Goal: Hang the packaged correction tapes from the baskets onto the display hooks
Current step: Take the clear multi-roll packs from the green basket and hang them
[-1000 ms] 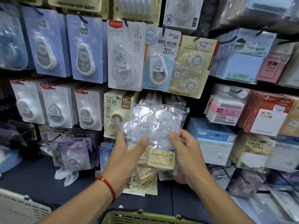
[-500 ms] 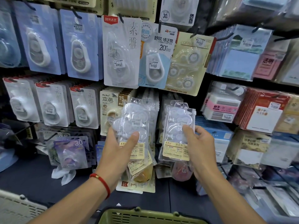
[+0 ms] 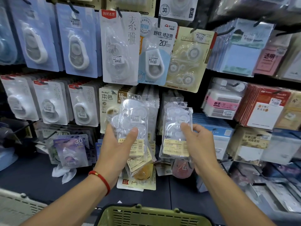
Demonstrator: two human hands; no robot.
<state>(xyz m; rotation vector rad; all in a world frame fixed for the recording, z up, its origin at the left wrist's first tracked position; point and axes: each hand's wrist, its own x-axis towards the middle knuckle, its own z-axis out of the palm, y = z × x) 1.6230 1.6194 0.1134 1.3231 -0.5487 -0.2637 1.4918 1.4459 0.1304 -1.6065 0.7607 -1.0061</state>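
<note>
Tapes, packaged, clear bags with yellow labels: one pack at centre right of the frame, pinched at its edge by the right hand; a fanned bunch at centre, gripped by the left hand (thumb across the front). Both held up before the hook wall, apart from each other.

Step in hand: single pack apparently separated out, not yet hung. Next move calls for raising it and threading its top hole over a free hook, likely among the row behind.

Green basket, bottom centre: rim only, contents cut off. Target hook hard to pick out; pack's hang-hole is blurred.
</note>
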